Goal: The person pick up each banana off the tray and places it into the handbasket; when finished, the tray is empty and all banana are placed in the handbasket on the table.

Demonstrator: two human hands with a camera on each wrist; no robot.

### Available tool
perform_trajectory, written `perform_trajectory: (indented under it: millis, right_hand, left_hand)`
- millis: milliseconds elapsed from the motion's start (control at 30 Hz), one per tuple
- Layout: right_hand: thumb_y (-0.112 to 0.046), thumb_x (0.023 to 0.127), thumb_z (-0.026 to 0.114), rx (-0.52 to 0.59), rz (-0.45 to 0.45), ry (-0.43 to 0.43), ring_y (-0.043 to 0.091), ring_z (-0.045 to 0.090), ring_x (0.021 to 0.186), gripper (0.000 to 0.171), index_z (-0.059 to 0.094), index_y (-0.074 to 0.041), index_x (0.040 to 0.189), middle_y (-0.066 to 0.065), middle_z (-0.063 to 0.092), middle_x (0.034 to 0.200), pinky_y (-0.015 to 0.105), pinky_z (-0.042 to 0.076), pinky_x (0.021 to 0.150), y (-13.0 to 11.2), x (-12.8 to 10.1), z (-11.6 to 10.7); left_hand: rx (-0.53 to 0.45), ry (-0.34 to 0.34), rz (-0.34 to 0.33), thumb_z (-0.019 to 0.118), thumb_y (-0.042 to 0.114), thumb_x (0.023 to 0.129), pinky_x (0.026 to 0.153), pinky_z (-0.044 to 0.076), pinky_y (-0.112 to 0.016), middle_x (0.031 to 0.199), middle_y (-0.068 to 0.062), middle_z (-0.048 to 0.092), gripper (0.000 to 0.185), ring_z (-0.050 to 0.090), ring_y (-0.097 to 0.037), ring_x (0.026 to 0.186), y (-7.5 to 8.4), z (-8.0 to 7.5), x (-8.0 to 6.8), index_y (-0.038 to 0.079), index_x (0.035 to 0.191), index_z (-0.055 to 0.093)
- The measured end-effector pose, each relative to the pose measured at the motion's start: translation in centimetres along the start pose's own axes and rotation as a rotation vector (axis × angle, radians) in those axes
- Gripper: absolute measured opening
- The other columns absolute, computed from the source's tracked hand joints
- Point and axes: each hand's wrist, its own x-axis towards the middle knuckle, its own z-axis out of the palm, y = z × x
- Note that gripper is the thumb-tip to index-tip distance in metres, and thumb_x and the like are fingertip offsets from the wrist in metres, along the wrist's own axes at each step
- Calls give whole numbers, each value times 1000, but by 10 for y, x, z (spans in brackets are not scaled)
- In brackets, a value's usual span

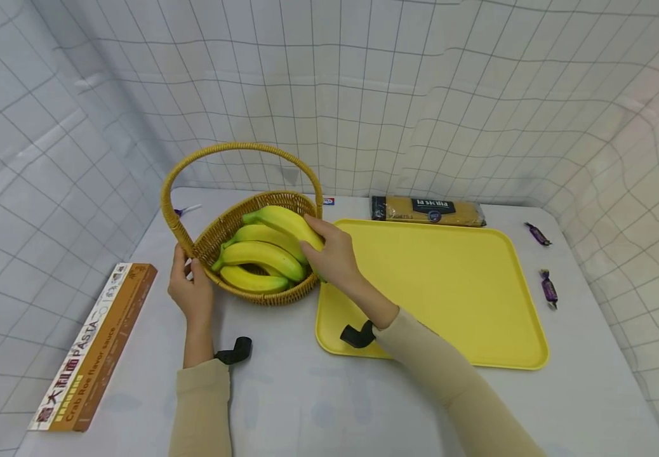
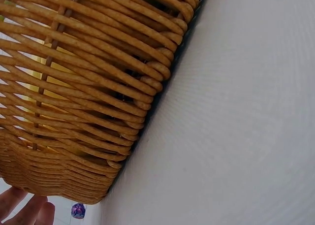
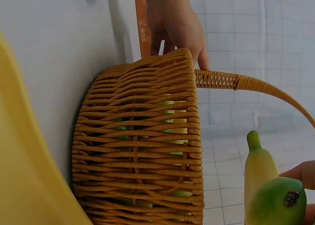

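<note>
A wicker basket (image 1: 272, 298) with a tall arched handle (image 1: 242, 146) stands on the white table, holding several yellow bananas (image 1: 263, 254) with greenish ends. My left hand (image 1: 191, 289) grips its left rim at the foot of the handle. In the left wrist view, the fingers (image 2: 30, 210) show beyond the woven wall (image 2: 74, 87). Over the basket's right side, my right hand (image 1: 332, 251) holds the topmost banana (image 1: 284, 222). In the right wrist view that banana (image 3: 261, 171) is above the rim, its green end towards the camera; only part of the fingers (image 3: 301, 175) shows.
Right of the basket lies a yellow tray (image 1: 432, 292). Behind it is a spaghetti pack (image 1: 432, 211). Two purple-wrapped candies (image 1: 549, 289) lie at the right, and a long pasta box (image 1: 95, 349) at the left. Grid-patterned cloth (image 1: 329, 95) encloses the table.
</note>
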Motion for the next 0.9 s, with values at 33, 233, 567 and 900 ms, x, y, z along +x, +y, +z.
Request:
perform_trajectory:
  millis: [33, 233, 567, 900]
  right_hand:
    - [-10, 87, 63, -19, -10, -7, 24, 54, 115, 48, 51, -1, 132, 14, 55, 130, 29, 49, 84, -1, 5, 4]
    - [-11, 89, 62, -101, -60, -33, 25, 53, 117, 46, 51, 1, 132, 15, 54, 131, 29, 46, 90, 5, 34, 28]
    - [-13, 92, 60, -137, 25, -95, 22, 44, 127, 48, 47, -1, 136, 12, 49, 137, 27, 37, 100, 12, 63, 46]
    - [-11, 93, 56, -187, 71, -176, 24, 40, 129, 48, 44, 0, 138, 13, 47, 139, 27, 31, 104, 19, 78, 49]
  left_hand:
    - [-2, 0, 0, 44, 9, 96, 75, 47, -32, 123, -3, 60, 41, 59, -22, 97, 0, 0, 0, 26, 131, 56]
    - [-13, -12, -11, 44, 10, 97, 77, 46, -32, 126, -2, 59, 42, 57, -20, 98, 1, 1, -1, 27, 134, 53]
    - [-11, -8, 6, 44, 8, 96, 81, 47, -39, 124, -5, 60, 42, 58, -22, 100, 2, 3, -2, 23, 133, 54]
    - [-4, -7, -5, 44, 8, 96, 77, 47, -31, 124, -3, 60, 42, 59, -21, 98, 3, -1, -2, 25, 133, 54]
